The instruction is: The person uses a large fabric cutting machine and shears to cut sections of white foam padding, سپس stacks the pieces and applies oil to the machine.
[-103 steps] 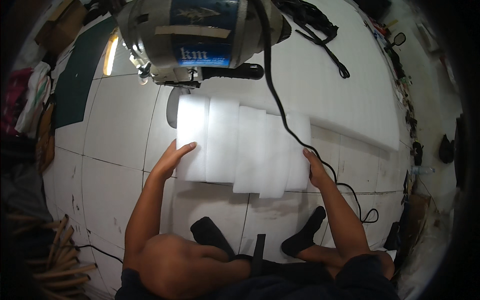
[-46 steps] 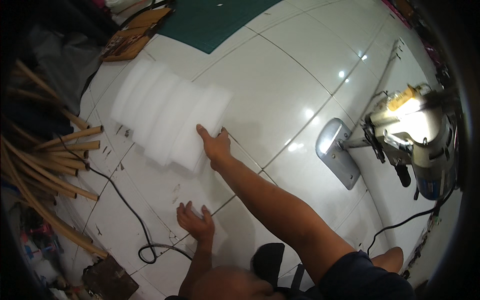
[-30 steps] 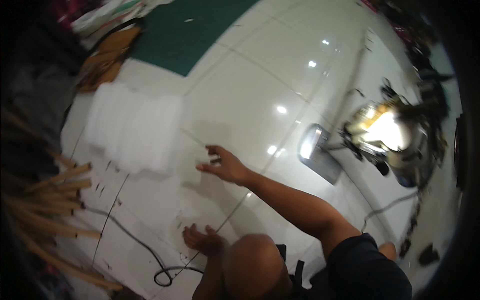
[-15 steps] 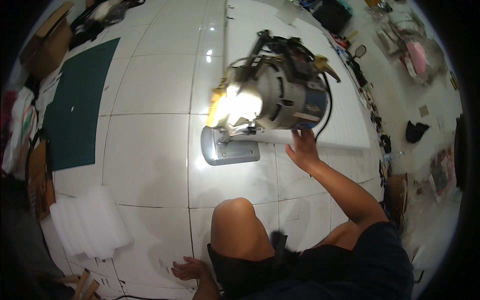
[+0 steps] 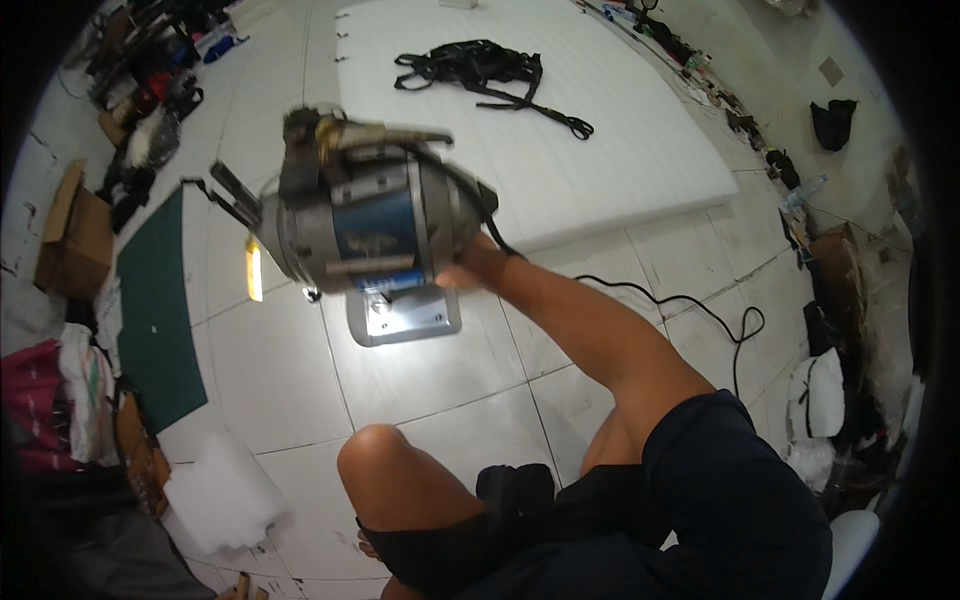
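Note:
An electric straight-knife cloth cutting machine (image 5: 375, 225) stands on the tiled floor, its grey and blue motor high above a flat metal base plate (image 5: 400, 325). A lit lamp on its left side throws light onto the floor. Against the right end of the motor housing is my right hand (image 5: 468, 268), its thumb side showing and the other fingers hidden behind the housing; it appears to grip there. My left hand (image 5: 368, 545) is low beside my left knee, mostly covered by the dark shorts, so its fingers cannot be made out.
A thick white foam sheet (image 5: 640, 170) lies behind the machine, with black straps (image 5: 480, 70) on it. A black cable (image 5: 680, 298) curls over the tiles at right. At left are a green mat (image 5: 155, 300), a cardboard box (image 5: 75, 235) and white foam pieces (image 5: 225, 500).
My view has shifted, and the machine now appears further left and turned, its lamp facing more sideways. My right hand has stayed against the motor. My left hand has drawn in beside my leg.

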